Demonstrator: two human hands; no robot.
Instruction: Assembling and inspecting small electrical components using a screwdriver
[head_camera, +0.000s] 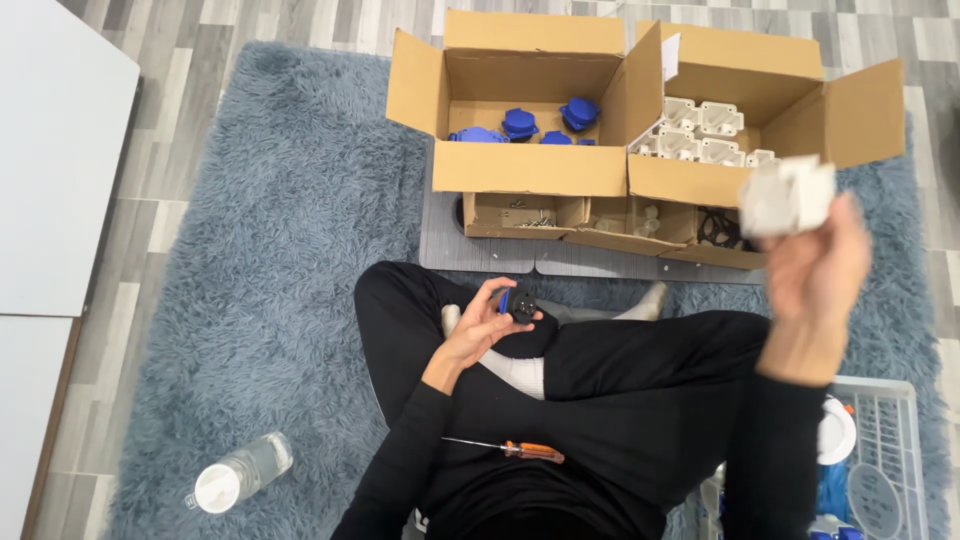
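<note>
A person in black clothes sits cross-legged on a shaggy grey-blue rug (270, 200). The left hand (482, 325) cups a small black-and-blue round plastic part (520, 305) over the knee. The right hand (820, 265), raised and blurred, grips a white moulded plastic housing (788, 195). An orange-handled screwdriver (510, 449) lies on the lap. Ahead stand an open cardboard box of blue caps (520, 165) and, touching it, an open cardboard box of white housings (760, 95).
</note>
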